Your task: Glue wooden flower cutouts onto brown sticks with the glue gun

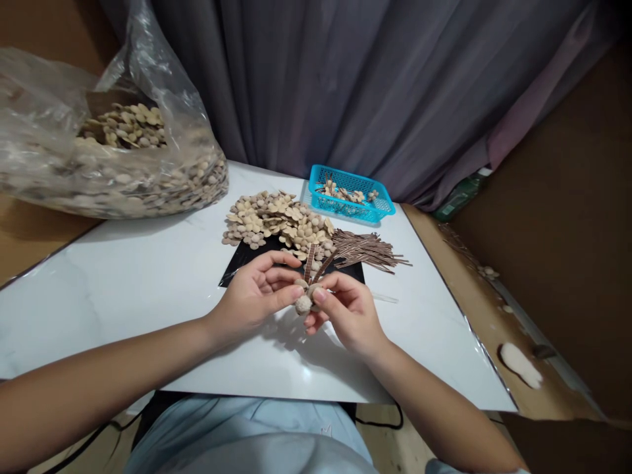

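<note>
Between my two hands, above the front middle of the white table, is a beige fabric flower (303,304) with rounded puffy petals. My left hand (261,286) pinches its left side with thumb and fingers. On the other side my right hand (348,309) grips it, thumb on a petal. A brown patterned ribbon (309,262) rises from the flower in two strands; how it is joined is hidden by the fingers. Just beyond lies a heap of similar flowers (276,220), partly on a black sheet (247,260). Beside the heap is a bundle of cut brown ribbons (370,250).
A blue basket (382,212) at the back holds flowers with ribbons. To the left stands a large clear plastic bag (182,164) full of flowers. A grey curtain (306,85) hangs behind the white table (148,289). Brown board (557,230) walls the right side.
</note>
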{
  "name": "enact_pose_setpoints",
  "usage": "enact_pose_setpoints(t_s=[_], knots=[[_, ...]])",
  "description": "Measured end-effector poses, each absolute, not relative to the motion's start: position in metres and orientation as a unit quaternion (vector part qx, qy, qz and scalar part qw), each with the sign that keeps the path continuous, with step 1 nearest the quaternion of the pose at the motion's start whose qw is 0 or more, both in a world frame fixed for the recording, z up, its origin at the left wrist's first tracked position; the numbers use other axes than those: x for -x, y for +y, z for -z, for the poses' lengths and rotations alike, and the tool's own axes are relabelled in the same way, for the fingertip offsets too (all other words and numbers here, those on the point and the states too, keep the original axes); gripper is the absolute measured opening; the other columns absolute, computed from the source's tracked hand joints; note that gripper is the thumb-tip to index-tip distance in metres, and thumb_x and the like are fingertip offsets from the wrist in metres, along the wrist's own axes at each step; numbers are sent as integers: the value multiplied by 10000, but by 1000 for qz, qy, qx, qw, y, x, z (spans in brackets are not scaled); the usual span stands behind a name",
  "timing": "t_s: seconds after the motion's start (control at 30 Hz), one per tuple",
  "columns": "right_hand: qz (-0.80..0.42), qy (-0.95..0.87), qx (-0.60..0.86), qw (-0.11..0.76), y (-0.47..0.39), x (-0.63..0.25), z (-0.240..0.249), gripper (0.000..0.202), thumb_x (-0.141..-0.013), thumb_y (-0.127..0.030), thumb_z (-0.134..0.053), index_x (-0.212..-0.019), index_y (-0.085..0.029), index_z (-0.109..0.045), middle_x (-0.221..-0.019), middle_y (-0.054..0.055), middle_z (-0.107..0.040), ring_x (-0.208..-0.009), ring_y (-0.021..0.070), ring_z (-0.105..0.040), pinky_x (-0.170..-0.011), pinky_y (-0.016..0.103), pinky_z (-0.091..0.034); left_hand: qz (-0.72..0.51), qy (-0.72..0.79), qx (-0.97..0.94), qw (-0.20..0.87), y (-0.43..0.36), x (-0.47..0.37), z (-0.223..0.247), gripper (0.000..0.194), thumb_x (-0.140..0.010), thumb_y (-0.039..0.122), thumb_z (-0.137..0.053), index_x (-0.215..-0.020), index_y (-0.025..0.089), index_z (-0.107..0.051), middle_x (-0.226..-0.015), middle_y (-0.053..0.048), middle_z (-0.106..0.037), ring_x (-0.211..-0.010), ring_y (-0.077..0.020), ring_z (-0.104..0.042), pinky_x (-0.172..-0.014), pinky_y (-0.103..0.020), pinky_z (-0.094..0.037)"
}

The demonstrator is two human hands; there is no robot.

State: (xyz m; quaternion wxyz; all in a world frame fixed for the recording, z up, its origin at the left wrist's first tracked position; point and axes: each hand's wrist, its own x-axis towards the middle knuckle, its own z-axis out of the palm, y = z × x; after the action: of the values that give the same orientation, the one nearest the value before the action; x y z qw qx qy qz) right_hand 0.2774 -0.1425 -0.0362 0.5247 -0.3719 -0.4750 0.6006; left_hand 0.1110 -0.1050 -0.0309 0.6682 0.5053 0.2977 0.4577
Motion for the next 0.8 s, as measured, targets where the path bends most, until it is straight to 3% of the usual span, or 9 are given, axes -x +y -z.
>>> enact_pose_setpoints(t_s=[0.43, 0.53, 0.63, 0.7, 0.8], knots=[[-505, -564, 397, 519, -142, -276, 42, 166, -875, -336, -598, -827, -178, -581, -681, -4, -632, -536, 102, -623, -454, 199, -551, -506, 288, -584, 566, -107, -111, 40, 347, -745, 251, -720, -1022, 173, -525, -763, -8, -672, -680, -132, -668, -634, -232, -539], [-296, -691, 361, 552, -141, -284, 40, 70, -890, -228, -566, -886, -191, -626, -817, 41, -652, -657, 129, -654, -516, 227, -572, -549, 209, -700, 406, -100, -103, 43, 383, -737, 244, -738, -1074, 192, -565, -871, -49, -690, -800, -159, -668, -721, -267, -541], [-54, -795, 272, 540, -141, -292, 33, 136, -868, -129, -577, -943, -202, -665, -827, 46, -670, -748, 143, -671, -639, 244, -588, -550, 87, -813, 170, -92, -94, 40, 307, -724, 195, -746, -1006, 224, -627, -808, -38, -685, -766, -161, -638, -741, -298, -532], [16, -825, 223, 519, -142, -295, 28, 183, -845, -87, -604, -990, -181, -664, -817, 48, -681, -789, 150, -686, -703, 240, -593, -542, 42, -837, 61, -90, -88, 36, 200, -761, 198, -709, -951, 219, -652, -737, -26, -663, -723, -156, -616, -735, -306, -531], [63, -860, 188, 471, -144, -298, 24, 220, -830, -58, -608, -1029, -141, -653, -855, 81, -698, -899, 189, -691, -773, 278, -603, -518, 14, -855, -9, -89, -83, 30, 76, -812, 198, -646, -878, 229, -669, -706, -16, -664, -721, -156, -620, -749, -307, -537]])
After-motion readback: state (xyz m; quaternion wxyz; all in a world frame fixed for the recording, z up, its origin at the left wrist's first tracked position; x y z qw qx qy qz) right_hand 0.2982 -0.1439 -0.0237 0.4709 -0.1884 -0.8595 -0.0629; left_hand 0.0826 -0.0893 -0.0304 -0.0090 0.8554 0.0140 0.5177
